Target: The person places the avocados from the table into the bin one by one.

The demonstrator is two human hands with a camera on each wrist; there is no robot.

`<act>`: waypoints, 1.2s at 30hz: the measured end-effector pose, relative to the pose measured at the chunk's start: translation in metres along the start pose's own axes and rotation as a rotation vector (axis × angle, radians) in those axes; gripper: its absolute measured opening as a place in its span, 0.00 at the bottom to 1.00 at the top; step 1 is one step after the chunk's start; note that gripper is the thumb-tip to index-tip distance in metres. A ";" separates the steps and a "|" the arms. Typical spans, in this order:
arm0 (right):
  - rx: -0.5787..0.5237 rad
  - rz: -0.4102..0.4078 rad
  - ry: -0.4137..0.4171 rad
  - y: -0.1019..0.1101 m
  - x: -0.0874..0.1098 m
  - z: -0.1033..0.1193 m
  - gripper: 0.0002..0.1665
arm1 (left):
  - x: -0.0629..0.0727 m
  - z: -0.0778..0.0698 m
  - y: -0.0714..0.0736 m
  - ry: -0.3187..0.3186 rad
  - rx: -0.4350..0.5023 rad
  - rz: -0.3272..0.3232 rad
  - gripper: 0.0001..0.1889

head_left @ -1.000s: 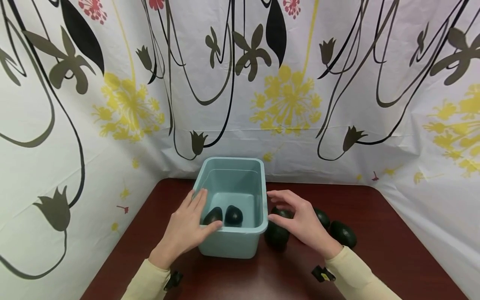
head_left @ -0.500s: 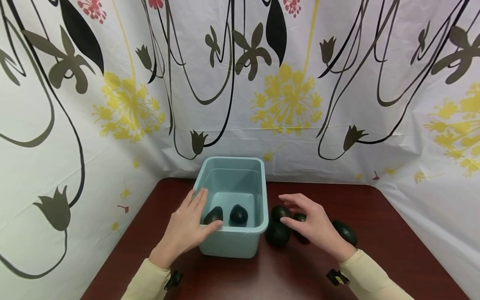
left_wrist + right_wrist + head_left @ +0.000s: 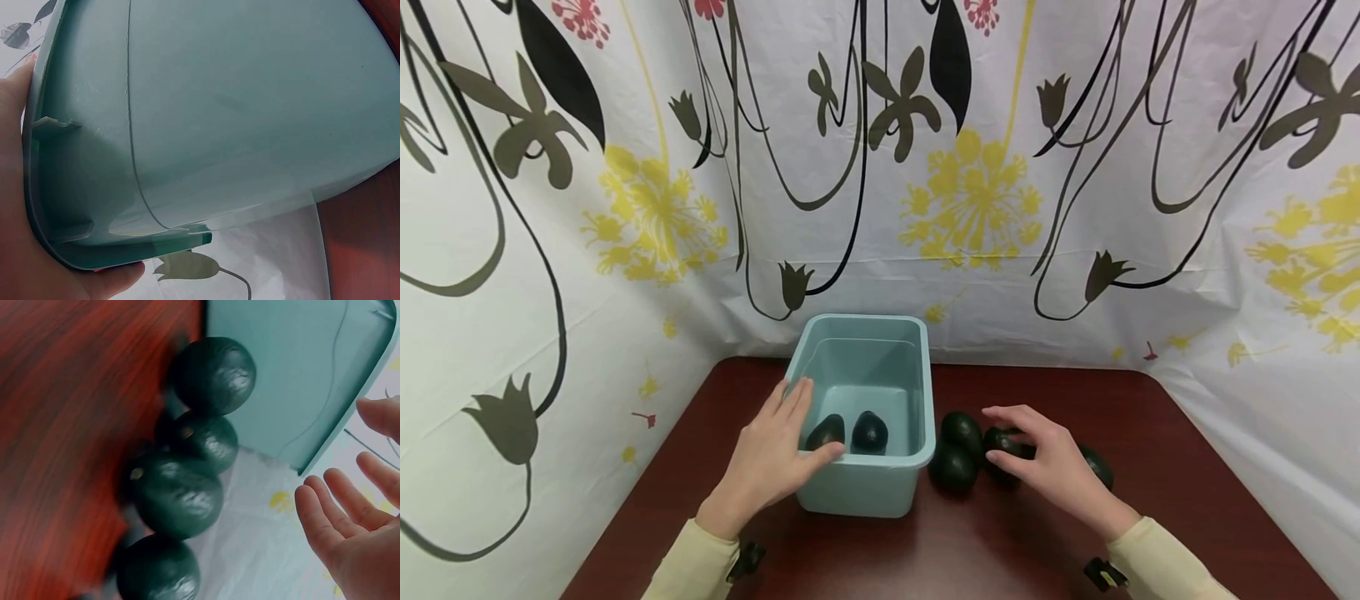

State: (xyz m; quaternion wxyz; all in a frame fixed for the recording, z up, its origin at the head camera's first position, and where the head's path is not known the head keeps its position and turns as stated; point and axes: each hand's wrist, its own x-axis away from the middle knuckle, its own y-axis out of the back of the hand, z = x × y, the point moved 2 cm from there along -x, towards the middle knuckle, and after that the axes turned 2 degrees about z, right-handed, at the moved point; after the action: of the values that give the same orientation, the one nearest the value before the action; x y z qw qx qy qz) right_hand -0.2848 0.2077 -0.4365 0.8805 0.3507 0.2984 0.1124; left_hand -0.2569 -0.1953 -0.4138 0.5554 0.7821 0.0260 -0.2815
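Observation:
My left hand (image 3: 767, 458) rests on the near left corner of a pale blue-green plastic bin (image 3: 865, 487), fingers straight across its left rim and thumb along the front rim. Inside the bin lie two dark green avocados, a left one (image 3: 825, 430) partly covered by the thumb and a right one (image 3: 869, 433). To the bin's right, my right hand (image 3: 1060, 467) hovers over an avocado (image 3: 1006, 443), fingers spread and bent. The right wrist view shows this hand (image 3: 356, 519) apart from the avocados (image 3: 178, 494), its palm holding nothing.
Several avocados stand grouped on the dark red wooden table (image 3: 992, 550), including a back one (image 3: 961, 432) and a front one (image 3: 953, 469) close to the bin's side. Another avocado (image 3: 1097, 468) sits partly behind the right hand. A flower-patterned white cloth (image 3: 985, 317) hangs behind the table.
My right hand has moved rightward from beside the bin's rim to above the avocados. The right avocado in the bin has rocked right and back. My left hand has stayed put.

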 end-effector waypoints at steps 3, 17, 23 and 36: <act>0.027 0.000 -0.002 0.002 0.005 -0.007 0.34 | 0.000 0.000 0.000 -0.005 -0.004 -0.003 0.54; 0.193 -0.027 -0.068 0.020 0.029 -0.040 0.30 | 0.000 -0.006 0.004 0.009 0.008 0.018 0.52; 0.320 -0.067 -0.093 0.033 0.039 -0.055 0.29 | 0.000 -0.005 0.003 0.008 0.002 0.021 0.53; 0.405 0.000 -0.303 0.052 0.063 -0.082 0.29 | 0.000 -0.003 0.000 -0.010 -0.010 0.010 0.53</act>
State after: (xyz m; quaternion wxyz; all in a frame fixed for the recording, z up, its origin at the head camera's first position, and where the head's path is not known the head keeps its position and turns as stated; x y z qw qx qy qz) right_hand -0.2832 0.3160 -0.4764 0.8271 0.5326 0.1795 -0.0035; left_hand -0.2557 -0.1925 -0.4132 0.5606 0.7780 0.0207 -0.2827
